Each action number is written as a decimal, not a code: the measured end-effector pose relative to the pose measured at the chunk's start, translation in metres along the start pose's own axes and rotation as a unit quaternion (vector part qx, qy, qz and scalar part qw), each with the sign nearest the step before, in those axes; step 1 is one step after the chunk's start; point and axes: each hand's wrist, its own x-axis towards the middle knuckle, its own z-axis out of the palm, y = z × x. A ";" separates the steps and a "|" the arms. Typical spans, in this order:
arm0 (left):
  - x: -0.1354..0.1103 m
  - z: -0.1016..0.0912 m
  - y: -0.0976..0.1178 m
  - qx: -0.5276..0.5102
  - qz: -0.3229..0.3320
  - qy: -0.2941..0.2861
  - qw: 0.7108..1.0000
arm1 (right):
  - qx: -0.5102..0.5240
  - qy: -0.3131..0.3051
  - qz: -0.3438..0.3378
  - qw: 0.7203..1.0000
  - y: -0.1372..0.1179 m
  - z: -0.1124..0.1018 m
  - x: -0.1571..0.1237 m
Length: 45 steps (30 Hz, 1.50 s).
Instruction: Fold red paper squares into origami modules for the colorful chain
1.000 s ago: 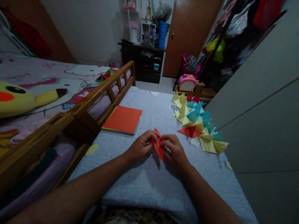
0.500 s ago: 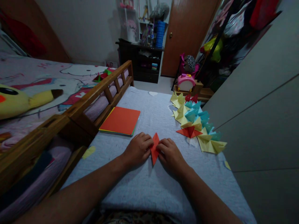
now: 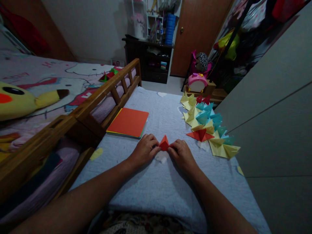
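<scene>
A small orange-red piece of folded paper [image 3: 164, 143], now a triangle with its point facing away from me, is held between both hands over the pale blue sheet. My left hand [image 3: 146, 149] pinches its left corner between thumb and fingers. At the opposite corner, my right hand [image 3: 181, 152] pinches the paper in the same way. To the right lies a finished-looking orange-red folded paper piece [image 3: 201, 135] with spread pointed sides. A stack of square origami paper [image 3: 129, 122], orange on top, rests left of my hands.
Rows of yellow [image 3: 223, 148] and teal folded paper pieces [image 3: 204, 113] stand along the right side, beside a pale cabinet [image 3: 275, 136]. A wooden bed rail [image 3: 97, 100] borders the left. A yellow plush toy [image 3: 17, 100] lies on the bed beyond it.
The orange-red paper was a long diamond; its near point is now folded up, leaving a triangle. Both hands have shifted to its lower corners. The view has tilted slightly.
</scene>
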 end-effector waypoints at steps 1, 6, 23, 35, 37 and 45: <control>0.000 0.001 0.000 0.007 -0.002 0.005 1.000 | -0.012 0.006 0.007 1.000 -0.001 0.001 0.001; 0.002 0.008 -0.003 0.047 -0.011 0.023 0.999 | -0.061 0.026 0.025 0.998 -0.003 0.006 0.003; 0.004 0.008 0.004 0.109 -0.002 0.045 0.993 | -0.108 0.066 0.059 0.990 -0.014 0.008 0.005; 0.000 0.013 -0.002 0.099 0.103 -0.010 0.990 | -0.065 0.070 0.036 0.995 -0.009 0.009 0.001; 0.001 0.015 -0.004 0.096 0.099 -0.018 0.990 | -0.059 0.069 0.009 0.996 -0.008 0.008 -0.001; 0.002 0.017 -0.007 0.070 0.099 -0.021 0.992 | -0.029 0.029 -0.103 0.994 -0.015 0.000 -0.009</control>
